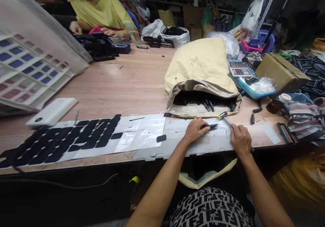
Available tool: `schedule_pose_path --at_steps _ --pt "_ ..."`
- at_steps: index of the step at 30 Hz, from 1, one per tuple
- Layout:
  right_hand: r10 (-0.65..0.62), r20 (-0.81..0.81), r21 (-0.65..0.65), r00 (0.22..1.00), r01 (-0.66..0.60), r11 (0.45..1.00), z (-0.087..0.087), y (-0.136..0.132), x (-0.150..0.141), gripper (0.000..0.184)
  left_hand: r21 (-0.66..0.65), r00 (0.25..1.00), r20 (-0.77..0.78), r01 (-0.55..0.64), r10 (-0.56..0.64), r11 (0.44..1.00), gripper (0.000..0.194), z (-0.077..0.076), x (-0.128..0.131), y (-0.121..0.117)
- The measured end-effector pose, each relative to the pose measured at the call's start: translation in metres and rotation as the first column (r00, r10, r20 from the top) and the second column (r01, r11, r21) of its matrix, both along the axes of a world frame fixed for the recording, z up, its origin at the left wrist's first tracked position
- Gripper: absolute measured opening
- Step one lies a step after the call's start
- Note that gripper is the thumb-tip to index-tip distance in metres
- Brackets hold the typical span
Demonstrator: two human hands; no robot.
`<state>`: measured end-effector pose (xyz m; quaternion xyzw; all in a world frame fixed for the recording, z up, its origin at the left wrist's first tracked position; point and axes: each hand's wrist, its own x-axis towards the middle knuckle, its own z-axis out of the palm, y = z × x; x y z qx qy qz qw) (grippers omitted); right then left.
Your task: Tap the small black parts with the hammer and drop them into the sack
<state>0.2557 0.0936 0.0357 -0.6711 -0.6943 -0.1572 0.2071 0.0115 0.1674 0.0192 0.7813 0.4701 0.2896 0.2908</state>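
Note:
My left hand (195, 130) is closed on a slim black pointed piece (212, 126), whose tip points right over the work sheet. A small hammer (222, 116) with a yellowish-green face on its head is gripped in my right hand (240, 139). Its head sits just above and right of the black piece; I cannot tell whether they touch. Under both hands lies a grey-white sheet (177, 142) along the table edge. Directly beyond them a cream woven sack (198, 63) lies with its mouth facing me, several black pointed pieces (208, 104) inside.
Black rounded pads (96, 132) cover a white sheet at left, near a white box (52, 112). A white basket (33, 71) stands behind. At right are a calculator (240, 69), a blue tray (256, 91), a carton (281, 73) and a brown bottle (276, 104). Another person (104, 12) sits across.

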Motion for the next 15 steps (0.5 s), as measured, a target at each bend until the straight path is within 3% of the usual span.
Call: schedule_pose_path --at_steps 5,10,15 --pt "-0.012 0.071 0.002 0.997 0.012 1.0 -0.002 -0.001 -0.003 0.03 -0.032 0.989 -0.002 0.145 -0.145 0.989 0.019 0.014 -0.008 -0.015" --pt "-0.029 0.073 -0.002 0.997 0.029 1.0 -0.003 -0.002 -0.002 0.03 -0.079 0.932 -0.045 0.355 -0.359 0.932 0.012 0.023 -0.014 -0.069" --pt "-0.029 0.074 -0.001 0.997 0.029 1.0 -0.002 -0.002 -0.004 0.03 0.009 0.929 -0.211 0.313 -0.304 0.95 0.018 0.021 -0.013 -0.111"
